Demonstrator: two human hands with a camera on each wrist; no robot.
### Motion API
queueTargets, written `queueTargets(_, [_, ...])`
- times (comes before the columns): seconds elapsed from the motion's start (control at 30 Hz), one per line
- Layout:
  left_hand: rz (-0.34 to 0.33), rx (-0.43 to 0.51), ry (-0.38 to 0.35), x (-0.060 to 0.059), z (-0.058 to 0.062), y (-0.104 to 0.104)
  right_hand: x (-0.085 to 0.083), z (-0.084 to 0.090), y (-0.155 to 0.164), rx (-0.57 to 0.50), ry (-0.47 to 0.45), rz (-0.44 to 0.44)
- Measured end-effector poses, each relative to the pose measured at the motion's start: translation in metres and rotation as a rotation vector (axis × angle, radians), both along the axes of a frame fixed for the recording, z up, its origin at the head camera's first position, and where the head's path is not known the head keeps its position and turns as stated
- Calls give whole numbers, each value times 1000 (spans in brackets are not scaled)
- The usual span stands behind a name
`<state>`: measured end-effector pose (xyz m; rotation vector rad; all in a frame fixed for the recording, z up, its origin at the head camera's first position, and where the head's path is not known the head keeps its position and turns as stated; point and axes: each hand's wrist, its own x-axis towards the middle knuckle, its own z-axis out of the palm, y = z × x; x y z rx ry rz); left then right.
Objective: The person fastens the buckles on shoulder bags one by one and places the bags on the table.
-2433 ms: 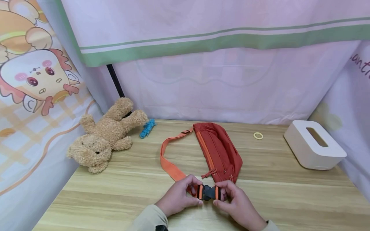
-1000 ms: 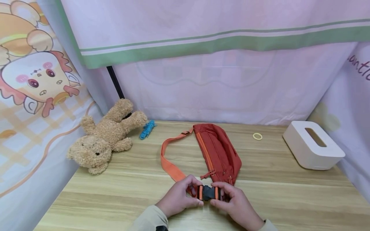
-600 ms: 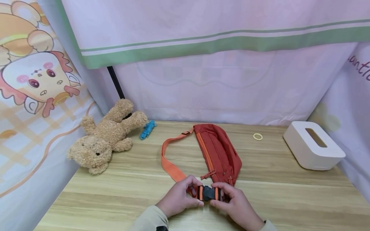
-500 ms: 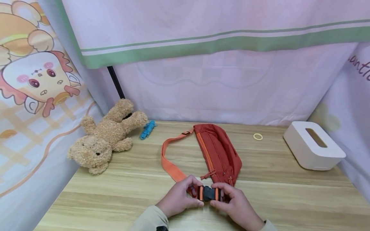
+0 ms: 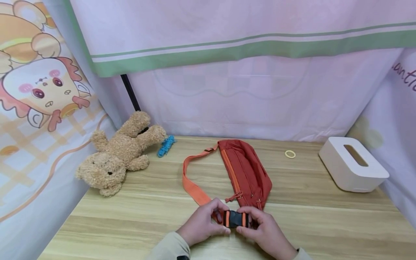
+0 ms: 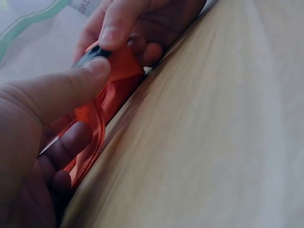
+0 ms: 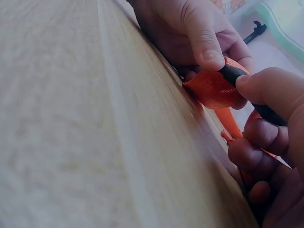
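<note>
Across the far side we see a pale cloth (image 5: pixel 240 86) with a green band, and at the left hangs a printed cloth (image 5: pixel 45 83) showing a cartoon animal. Below them spreads the bench (image 5: pixel 130 224), wood-grained. On its far left we find a bear (image 5: pixel 121 153), brown and shaggy, lying with its head toward the near side and its legs toward the far. On the far right sits a box (image 5: pixel 349 171), white, with a slot in its top. Between them lies the bag (image 5: pixel 247 173), dark red, slanting from far to near. Its strap (image 5: pixel 195 190), orange, bows out to the left from the far end and runs near, passing behind the left hand (image 5: pixel 204 223). That hand pinches the left end of the buckle (image 5: pixel 235 219) between thumb and fingers, and the right hand (image 5: pixel 267 230) pinches the right end likewise. The buckle, black, is at the near middle, just on the near side of the bag; its halves meet, though we cannot tell whether they are latched. Just beside the bear's foot we note a bundle of cord (image 5: pixel 166 146), blue. Smallest, a ring (image 5: pixel 290 157), pale yellow, lies flat between bag and box.
</note>
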<state>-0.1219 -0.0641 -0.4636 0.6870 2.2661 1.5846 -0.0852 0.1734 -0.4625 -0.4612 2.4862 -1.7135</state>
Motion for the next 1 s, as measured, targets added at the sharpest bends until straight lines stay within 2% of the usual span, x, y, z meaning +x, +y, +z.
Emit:
queueTargets(0.4, [-11, 7, 20, 1, -1, 1, 1, 1, -2, -3, -28, -22])
queueTargets(0.63, [-30, 20, 34, 2, 1, 3, 1, 3, -4, 45, -36, -41])
queueTargets(0.77, [-31, 15, 21, 2, 2, 3, 1, 5, -4, 63, -26, -53])
queueTargets(1.0, [-36, 15, -11, 2, 5, 0, 2, 3, -3, 30, 8, -38])
